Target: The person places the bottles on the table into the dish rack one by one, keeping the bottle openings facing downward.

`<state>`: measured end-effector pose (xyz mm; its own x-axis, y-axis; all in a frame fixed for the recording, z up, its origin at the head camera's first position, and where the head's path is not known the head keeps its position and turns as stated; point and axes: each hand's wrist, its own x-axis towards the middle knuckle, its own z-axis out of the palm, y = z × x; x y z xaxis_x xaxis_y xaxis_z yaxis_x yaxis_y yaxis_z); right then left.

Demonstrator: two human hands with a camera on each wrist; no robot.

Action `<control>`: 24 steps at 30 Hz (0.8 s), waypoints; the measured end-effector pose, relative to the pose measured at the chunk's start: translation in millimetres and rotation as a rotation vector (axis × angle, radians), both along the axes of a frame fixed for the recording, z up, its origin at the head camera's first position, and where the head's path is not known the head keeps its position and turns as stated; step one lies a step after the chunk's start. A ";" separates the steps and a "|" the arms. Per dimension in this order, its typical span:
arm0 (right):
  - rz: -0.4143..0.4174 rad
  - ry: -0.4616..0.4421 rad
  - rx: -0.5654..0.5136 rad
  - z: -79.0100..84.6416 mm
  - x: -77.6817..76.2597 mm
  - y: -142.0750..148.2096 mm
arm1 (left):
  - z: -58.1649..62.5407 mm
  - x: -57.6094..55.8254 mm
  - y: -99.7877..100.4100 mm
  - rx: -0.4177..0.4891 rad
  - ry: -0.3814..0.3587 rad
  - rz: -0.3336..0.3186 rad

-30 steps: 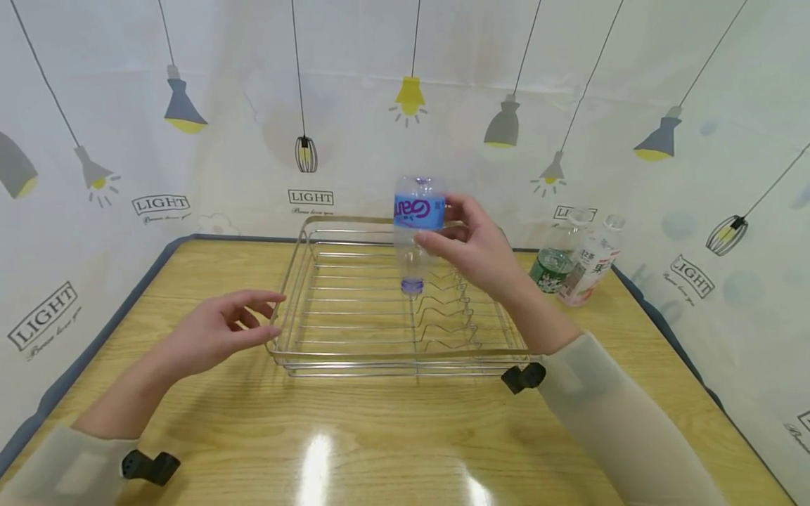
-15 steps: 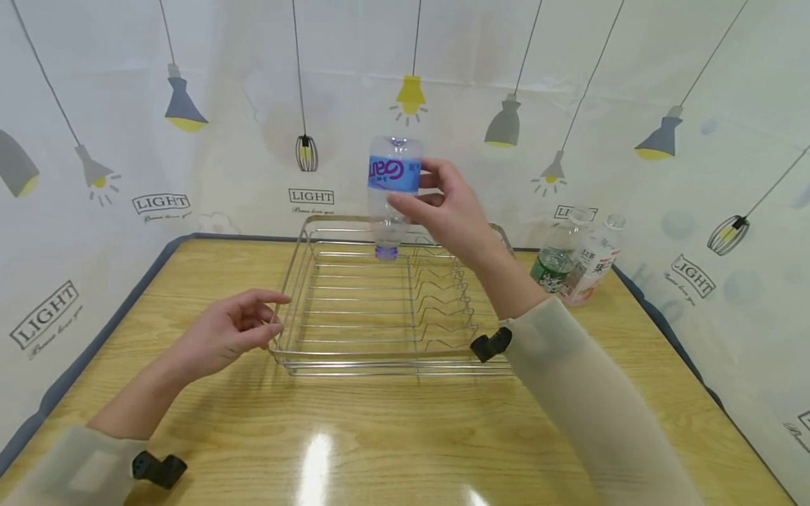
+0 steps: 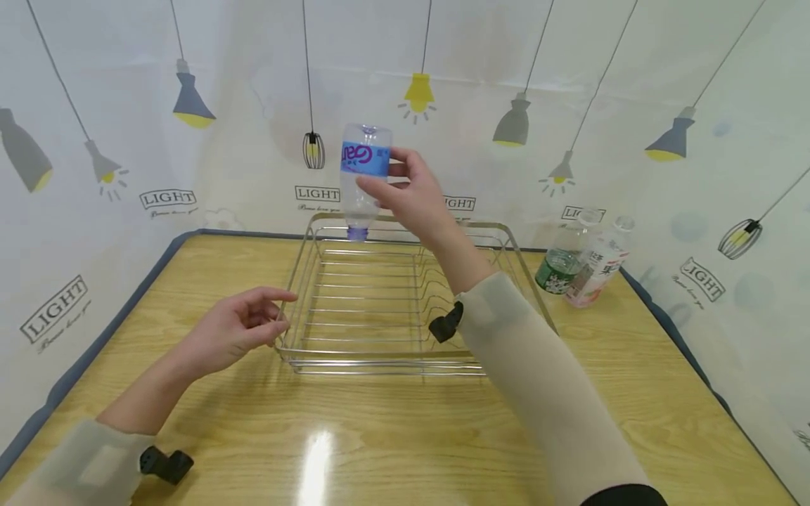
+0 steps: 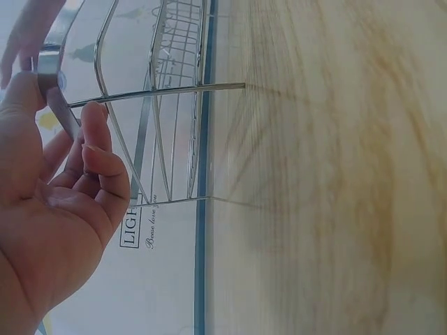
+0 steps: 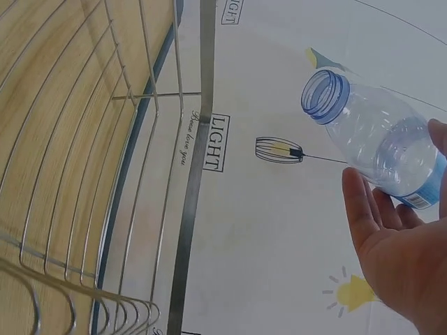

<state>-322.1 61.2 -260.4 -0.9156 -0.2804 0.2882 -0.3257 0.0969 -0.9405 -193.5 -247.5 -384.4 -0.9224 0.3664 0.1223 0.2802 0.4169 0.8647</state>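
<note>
Upside down over the far left part of a wire dish rack (image 3: 354, 354), a clear plastic bottle (image 3: 365, 159) with a blue label is held by my right hand (image 3: 414, 195). Thumb and fingers grip its side. The bottle's neck points down, and the right wrist view shows its blue-ringed mouth (image 5: 325, 96) uncapped. My left hand (image 3: 233, 329) holds the rack's left side near the front corner. In the left wrist view, the flat metal rim (image 4: 49, 63) passes between the thumb and curled fingers of that hand.
A clear bottle with a green label (image 3: 558, 270) and a pink-and-white labelled bottle (image 3: 595, 270) stand right of the rack. The wooden table (image 3: 392, 429) meets a lamp-printed backdrop (image 3: 266, 98) along a dark blue edge.
My right hand has lifted the bottle and carried it left, from above the rack's middle to its far left. The left hand stays at the rack's side, its fingers drawn slightly closer together.
</note>
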 end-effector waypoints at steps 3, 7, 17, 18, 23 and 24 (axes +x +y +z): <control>-0.002 -0.014 -0.015 -7.0 -7.6 -10.8 | 0.3 0.5 0.2 0.003 -0.012 0.002; -0.029 -0.033 -0.005 -16.3 -15.8 -24.5 | 0.2 -0.3 1.2 0.003 -0.021 0.003; -0.074 -0.066 -0.023 -29.1 -37.3 -55.5 | 0.4 -2.6 1.1 0.012 -0.037 0.012; -0.079 -0.071 -0.023 -30.8 -38.9 -58.1 | 0.5 -2.5 0.8 0.012 -0.040 0.013; -0.089 -0.103 -0.014 -40.4 -43.9 -68.2 | 0.1 -1.4 0.2 0.024 -0.048 0.012; -0.089 -0.109 -0.012 -42.7 -44.5 -69.3 | 0.1 -1.1 0.1 0.026 -0.050 0.012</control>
<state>-366.7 -8.1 -303.0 -0.9628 -0.1934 0.1885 -0.2121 0.1097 -0.9711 -194.6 -247.4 -384.3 -0.9320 0.3524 0.0851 0.2314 0.3976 0.8879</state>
